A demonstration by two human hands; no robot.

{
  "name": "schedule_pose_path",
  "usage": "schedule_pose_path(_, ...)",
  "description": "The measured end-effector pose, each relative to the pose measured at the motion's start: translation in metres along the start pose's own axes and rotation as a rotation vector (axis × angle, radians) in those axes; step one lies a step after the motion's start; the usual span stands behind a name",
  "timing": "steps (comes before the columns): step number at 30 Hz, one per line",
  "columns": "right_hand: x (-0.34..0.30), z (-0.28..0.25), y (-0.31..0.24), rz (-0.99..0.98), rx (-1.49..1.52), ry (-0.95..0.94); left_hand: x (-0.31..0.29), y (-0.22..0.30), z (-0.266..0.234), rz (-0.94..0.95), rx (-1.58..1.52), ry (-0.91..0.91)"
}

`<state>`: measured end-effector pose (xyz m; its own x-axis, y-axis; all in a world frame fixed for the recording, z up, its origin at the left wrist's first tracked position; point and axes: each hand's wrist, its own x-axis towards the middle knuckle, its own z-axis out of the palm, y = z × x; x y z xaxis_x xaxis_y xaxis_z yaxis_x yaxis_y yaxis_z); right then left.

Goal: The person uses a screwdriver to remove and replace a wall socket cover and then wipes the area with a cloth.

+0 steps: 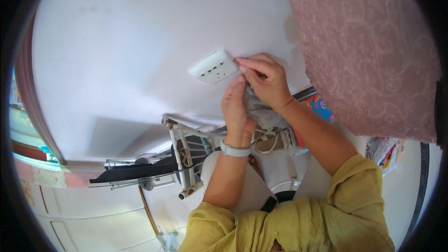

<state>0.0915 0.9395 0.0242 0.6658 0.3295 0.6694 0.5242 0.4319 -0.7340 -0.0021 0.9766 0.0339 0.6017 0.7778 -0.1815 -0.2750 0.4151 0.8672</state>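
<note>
A white wall socket plate [214, 67] with several dark slots is set at a slant on the pale wall. Against its right edge my right hand [267, 80] is closed in a pinch, with a bit of grey cloth [263, 110] at the fingertips. The crumpled cloth hangs down between my two wrists. Just below the plate my left hand [236, 107] points upward, its fingers bent in around the cloth's upper part near the right thumb. Part of that grip is hidden. A pale watch band [234, 150] circles my left wrist.
A pink patterned panel [368, 51] stands at the right. Below my hands is a white metal rack [179, 147], with a dark flat board [135, 173] to its left. A beige strapped item [275, 142] lies beneath the cloth. Colourful bags [385, 151] sit at lower right.
</note>
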Motion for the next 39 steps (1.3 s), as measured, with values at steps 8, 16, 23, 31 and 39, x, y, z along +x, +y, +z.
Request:
schedule_pose_path(8,0.001,-0.003,-0.009,0.012,-0.060,-0.015,-0.007,-0.006,0.007,0.084,0.122,-0.066)
schedule_pose_path(16,0.004,-0.004,-0.011,-0.062,-0.110,-0.037,-0.007,-0.008,0.011,0.093,0.103,-0.069)
schedule_pose_path(23,0.001,-0.008,-0.012,-0.048,-0.158,-0.055,-0.009,-0.008,0.015,0.089,0.107,-0.089)
schedule_pose_path(31,-0.010,-0.006,-0.015,0.011,-0.178,-0.145,-0.012,-0.012,0.006,0.058,0.095,-0.032)
schedule_pose_path(39,-0.017,0.001,-0.008,0.009,-0.145,-0.043,-0.014,-0.010,0.002,0.018,0.074,-0.031)
